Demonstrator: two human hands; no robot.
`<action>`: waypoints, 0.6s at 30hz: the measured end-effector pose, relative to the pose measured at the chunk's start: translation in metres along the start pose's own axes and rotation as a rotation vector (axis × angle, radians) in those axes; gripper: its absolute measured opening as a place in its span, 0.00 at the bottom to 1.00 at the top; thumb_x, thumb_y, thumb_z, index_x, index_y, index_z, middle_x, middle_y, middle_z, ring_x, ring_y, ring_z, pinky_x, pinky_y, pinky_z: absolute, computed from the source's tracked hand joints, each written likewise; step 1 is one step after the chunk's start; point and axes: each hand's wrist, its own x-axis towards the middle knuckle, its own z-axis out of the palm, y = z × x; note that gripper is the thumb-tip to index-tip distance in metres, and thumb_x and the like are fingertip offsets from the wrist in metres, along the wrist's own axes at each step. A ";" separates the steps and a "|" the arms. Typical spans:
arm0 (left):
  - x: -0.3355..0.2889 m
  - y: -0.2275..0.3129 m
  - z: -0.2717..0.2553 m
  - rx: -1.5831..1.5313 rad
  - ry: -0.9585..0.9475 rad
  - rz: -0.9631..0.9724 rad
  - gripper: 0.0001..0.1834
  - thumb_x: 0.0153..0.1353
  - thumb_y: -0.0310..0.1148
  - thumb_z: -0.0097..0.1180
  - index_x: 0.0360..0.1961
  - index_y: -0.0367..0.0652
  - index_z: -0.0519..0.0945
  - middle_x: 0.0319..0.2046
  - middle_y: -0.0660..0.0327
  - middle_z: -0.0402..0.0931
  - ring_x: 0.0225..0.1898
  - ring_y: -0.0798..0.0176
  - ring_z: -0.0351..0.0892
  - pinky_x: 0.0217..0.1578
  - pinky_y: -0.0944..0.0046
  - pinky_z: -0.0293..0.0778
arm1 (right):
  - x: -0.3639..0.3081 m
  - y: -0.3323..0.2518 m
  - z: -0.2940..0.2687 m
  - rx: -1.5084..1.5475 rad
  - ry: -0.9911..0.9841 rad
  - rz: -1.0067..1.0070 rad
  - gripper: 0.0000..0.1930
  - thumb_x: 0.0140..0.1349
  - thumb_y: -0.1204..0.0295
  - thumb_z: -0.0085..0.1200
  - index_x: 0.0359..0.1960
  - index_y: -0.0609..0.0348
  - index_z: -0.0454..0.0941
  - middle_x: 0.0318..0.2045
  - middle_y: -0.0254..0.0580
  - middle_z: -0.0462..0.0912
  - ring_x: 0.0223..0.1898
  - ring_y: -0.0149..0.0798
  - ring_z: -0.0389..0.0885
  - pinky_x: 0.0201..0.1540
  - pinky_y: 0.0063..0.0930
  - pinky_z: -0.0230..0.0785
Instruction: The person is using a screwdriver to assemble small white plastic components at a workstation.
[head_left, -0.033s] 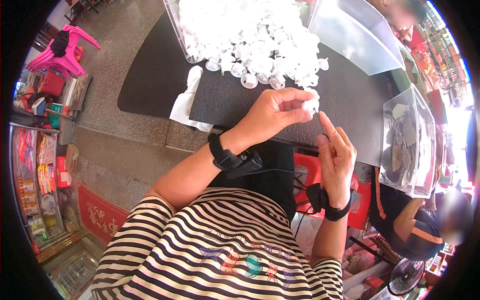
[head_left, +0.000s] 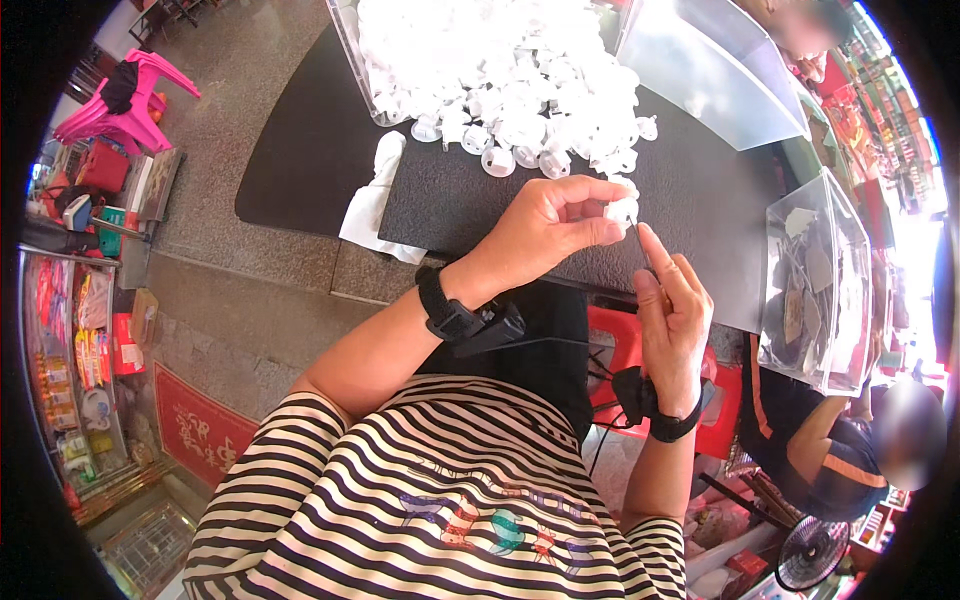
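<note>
The part is above the table, inboard of its near edge. The left hand pinches it; the right hand grips a thin tool, end at the part. The pile lies beyond. Bare table extends right to the bin.

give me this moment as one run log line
left hand: pinches small white part | right hand: holds thin dark tool, tip close to part | beyond hands: heap of white parts on dark tabletop
</note>
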 end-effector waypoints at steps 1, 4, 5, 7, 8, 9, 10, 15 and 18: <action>0.000 0.000 0.000 0.000 0.000 -0.001 0.21 0.62 0.25 0.63 0.57 0.35 0.78 0.45 0.62 0.81 0.43 0.72 0.80 0.48 0.71 0.78 | 0.001 0.000 0.000 -0.011 -0.002 -0.011 0.22 0.62 0.82 0.55 0.58 0.55 0.79 0.21 0.38 0.63 0.20 0.32 0.61 0.25 0.29 0.56; 0.000 0.001 0.000 -0.006 -0.001 0.000 0.21 0.62 0.25 0.63 0.57 0.35 0.78 0.44 0.62 0.82 0.43 0.72 0.80 0.48 0.71 0.78 | 0.002 0.000 0.000 0.005 0.002 -0.020 0.21 0.62 0.82 0.55 0.58 0.56 0.79 0.21 0.38 0.63 0.20 0.33 0.61 0.25 0.29 0.56; 0.000 0.002 0.001 -0.013 0.015 0.003 0.20 0.61 0.25 0.64 0.55 0.34 0.78 0.42 0.62 0.82 0.41 0.73 0.80 0.45 0.71 0.78 | 0.003 0.000 0.000 0.005 0.001 -0.018 0.21 0.62 0.82 0.55 0.58 0.56 0.79 0.21 0.38 0.63 0.20 0.33 0.61 0.25 0.29 0.56; 0.000 0.001 0.003 -0.018 0.027 0.003 0.20 0.61 0.25 0.65 0.54 0.33 0.79 0.39 0.63 0.82 0.39 0.74 0.80 0.43 0.71 0.78 | 0.002 0.001 -0.001 0.007 -0.003 -0.027 0.21 0.62 0.82 0.55 0.58 0.56 0.79 0.21 0.38 0.63 0.20 0.33 0.61 0.25 0.29 0.56; 0.001 0.000 0.003 -0.009 0.018 0.015 0.19 0.61 0.25 0.65 0.54 0.34 0.79 0.39 0.63 0.82 0.39 0.75 0.80 0.43 0.71 0.78 | 0.001 0.001 -0.002 0.008 -0.001 -0.024 0.21 0.62 0.82 0.55 0.58 0.56 0.79 0.21 0.38 0.63 0.20 0.33 0.61 0.25 0.29 0.56; 0.001 0.000 0.002 -0.001 0.011 0.027 0.19 0.61 0.25 0.65 0.53 0.34 0.80 0.39 0.63 0.82 0.39 0.75 0.80 0.43 0.71 0.78 | 0.001 0.001 -0.002 -0.004 -0.005 -0.029 0.21 0.62 0.82 0.55 0.57 0.56 0.80 0.21 0.38 0.63 0.20 0.33 0.61 0.25 0.29 0.56; 0.001 0.001 0.001 -0.002 0.010 0.026 0.19 0.61 0.25 0.65 0.53 0.34 0.80 0.39 0.63 0.82 0.39 0.75 0.80 0.43 0.71 0.78 | 0.001 0.000 -0.003 -0.015 -0.009 -0.033 0.21 0.62 0.82 0.55 0.57 0.56 0.80 0.21 0.38 0.62 0.20 0.33 0.60 0.25 0.30 0.56; -0.002 0.004 0.002 0.048 -0.037 -0.036 0.20 0.62 0.23 0.62 0.56 0.35 0.78 0.44 0.61 0.82 0.45 0.71 0.81 0.50 0.71 0.77 | -0.002 -0.001 -0.007 -0.052 -0.031 -0.037 0.20 0.62 0.82 0.54 0.57 0.56 0.80 0.21 0.40 0.64 0.20 0.36 0.63 0.25 0.31 0.58; 0.000 0.000 0.001 -0.006 -0.053 -0.045 0.20 0.63 0.23 0.61 0.56 0.34 0.78 0.45 0.61 0.82 0.46 0.70 0.81 0.51 0.69 0.77 | 0.003 0.002 -0.008 -0.073 -0.031 -0.058 0.20 0.62 0.81 0.54 0.56 0.54 0.81 0.22 0.43 0.67 0.21 0.40 0.68 0.26 0.33 0.62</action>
